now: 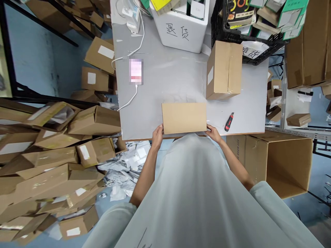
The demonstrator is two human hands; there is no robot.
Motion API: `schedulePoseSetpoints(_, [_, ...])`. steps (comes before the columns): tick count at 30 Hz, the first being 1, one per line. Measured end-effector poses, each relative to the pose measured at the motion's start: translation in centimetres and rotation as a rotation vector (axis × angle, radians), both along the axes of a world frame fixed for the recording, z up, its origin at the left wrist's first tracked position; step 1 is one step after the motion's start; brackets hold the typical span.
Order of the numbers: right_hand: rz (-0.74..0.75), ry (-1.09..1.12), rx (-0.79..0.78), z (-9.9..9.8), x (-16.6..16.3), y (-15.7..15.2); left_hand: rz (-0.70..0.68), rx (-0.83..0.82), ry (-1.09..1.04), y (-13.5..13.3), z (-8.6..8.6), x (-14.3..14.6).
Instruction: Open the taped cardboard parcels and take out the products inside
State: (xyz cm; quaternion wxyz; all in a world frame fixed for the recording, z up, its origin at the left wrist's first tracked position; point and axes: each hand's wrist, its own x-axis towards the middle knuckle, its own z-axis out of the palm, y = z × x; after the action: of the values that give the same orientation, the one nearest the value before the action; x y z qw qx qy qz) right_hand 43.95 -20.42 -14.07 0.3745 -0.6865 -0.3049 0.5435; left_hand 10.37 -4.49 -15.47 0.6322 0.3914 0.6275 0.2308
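Observation:
A plain brown cardboard box (184, 118) lies at the front edge of the grey-white table, close against my shirt. At its left end my left hand (157, 135) grips the lower corner, fingers closed and partly hidden by the cardboard. My right hand (213, 133) holds the opposite lower corner in the same way. To the right of that hand, a red and black box cutter (229, 122) rests on the table, touched by neither hand. A taller taped carton (224, 70) with a white label stands farther back on the right.
A white foam bin (181, 31) and a black crate (250, 38), both full of books, stand at the back. Left lie a phone (136, 71) and its cable. Discarded cartons (51, 168) pile up at the left; a large open carton (287, 162) stands right.

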Motion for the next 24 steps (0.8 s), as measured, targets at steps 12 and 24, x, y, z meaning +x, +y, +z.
schedulePoseSetpoints(12, [-0.054, -0.371, 0.141, 5.6, 1.7, 5.9, -0.085, 0.323, 0.071, 4.1, 4.6, 0.8])
schedulePoseSetpoints(24, [-0.213, -0.296, 0.038, 2.1, 0.9, 7.7, -0.025, 0.358, 0.111, 5.2, 2.4, 2.9])
